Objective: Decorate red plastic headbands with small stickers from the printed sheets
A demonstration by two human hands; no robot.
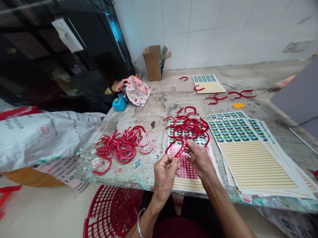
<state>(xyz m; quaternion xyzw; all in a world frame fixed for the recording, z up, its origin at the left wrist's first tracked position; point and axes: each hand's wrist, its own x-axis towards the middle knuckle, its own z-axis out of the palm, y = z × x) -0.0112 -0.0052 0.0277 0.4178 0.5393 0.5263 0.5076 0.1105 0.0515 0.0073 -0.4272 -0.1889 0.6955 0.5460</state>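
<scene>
My left hand (165,173) pinches one end of a red, white-dotted headband (174,141), a thin curved band held just above the table. At the band's right side, my right hand (198,159) has its thumb and fingers closed; whether a small sticker is between them I cannot make out. Below both hands lies a sticker sheet (185,165) with rows of small red and pink shapes. Just beyond them, a tangled pile of red headbands (191,125) covers part of a green and blue patterned sheet. To the left is another pile of dotted red headbands (123,142).
Sticker sheets (257,165) overlap on the right, near an orange clip-like piece (238,105). Farther back are a small sheet (209,86), loose bands, a cardboard box (153,64) and a patterned bag (137,91). A red basket (99,214) stands below the table edge.
</scene>
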